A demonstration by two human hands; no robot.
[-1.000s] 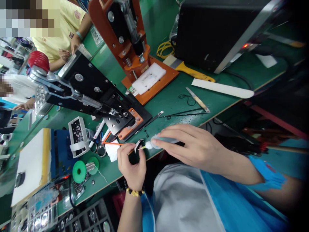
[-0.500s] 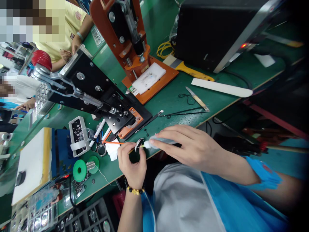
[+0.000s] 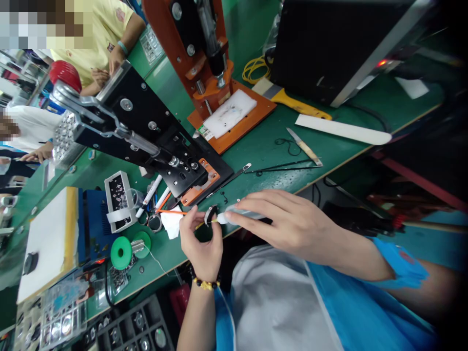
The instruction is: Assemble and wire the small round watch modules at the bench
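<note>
My left hand (image 3: 201,243), with a beaded bracelet at its wrist, is closed on a small round black-and-silver part (image 3: 209,215), pinched near thumb and forefinger. My right hand (image 3: 288,219) grips a translucent squeeze bottle (image 3: 248,211) lying nearly level. The bottle's pale nozzle points left at the part and comes very close; whether they touch I cannot tell. A thin yellowish tip shows between nozzle and part. Behind the left hand lie an orange stick (image 3: 171,211) and a white tissue (image 3: 171,224).
A black lever press (image 3: 146,131) stands just beyond my hands, an orange press (image 3: 193,63) behind it. A knife (image 3: 305,147), tweezers (image 3: 234,175), a yellow-handled brush (image 3: 300,106) and a white strip (image 3: 341,129) lie on the green bench. Left are a green spool (image 3: 121,253) and a parts box (image 3: 119,195).
The small part has turned in my left fingers and shows a rounder side. My right hand and the bottle stay almost in place. The whole view has shifted slightly.
</note>
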